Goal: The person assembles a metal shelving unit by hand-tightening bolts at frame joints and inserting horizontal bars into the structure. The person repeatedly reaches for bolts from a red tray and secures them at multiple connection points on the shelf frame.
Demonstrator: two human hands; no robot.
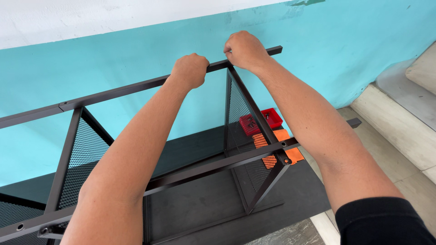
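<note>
A black metal shelf frame with mesh panels [245,118] stands on a dark mat in front of me. Its far top rail [122,90] runs along a turquoise wall. My left hand [190,70] is closed in a fist around that rail near its middle. My right hand [243,49] grips the same rail further right, just above the joint where a mesh side panel meets it. The fingertips of both hands are hidden behind the rail. The near rail [218,164] crosses under my forearms.
A small red tray [272,117] holding dark parts and an orange sheet [290,152] lie on the dark mat [299,190] beyond the frame's right end. The turquoise wall [345,50] is close behind. Pale stone steps [399,127] rise at the right.
</note>
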